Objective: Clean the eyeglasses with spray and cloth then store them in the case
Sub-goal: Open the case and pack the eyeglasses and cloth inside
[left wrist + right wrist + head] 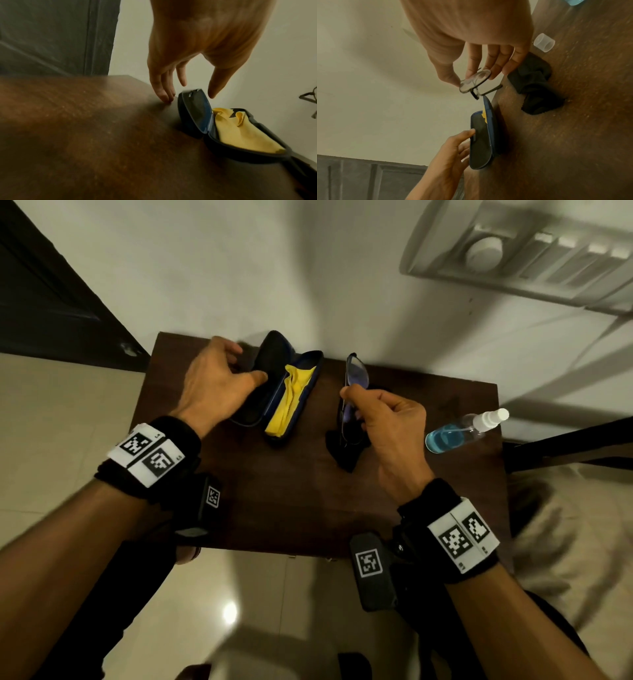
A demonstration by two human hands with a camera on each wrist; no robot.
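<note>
A: What do the eyeglasses (354,392) look like, and where are they?

B: Thin dark frame, clear lenses with a faint bluish sheen; folded, I think, though blur makes the temples hard to read; they hang above the dark wooden table (301,501), right of the case (274,392), pinched at the frame between thumb and fingers of the right hand (387,422).

A: And the case?

B: Dark blue hard shell, open at the far left of the table; its lid stands up on the left, a yellow cloth (291,395) lies crumpled in the right half.

A: The left hand (215,381)?

B: Fingers loosely spread and relaxed at the lid; thumb touching its inner face, the others behind it; holding nothing firmly.

A: Anything else?

B: A black cloth (346,450) lies bunched beneath the glasses; a clear spray bottle (462,431) of blue liquid lies on its side at the right edge; a clear cap (544,42) sits near the black cloth.
</note>
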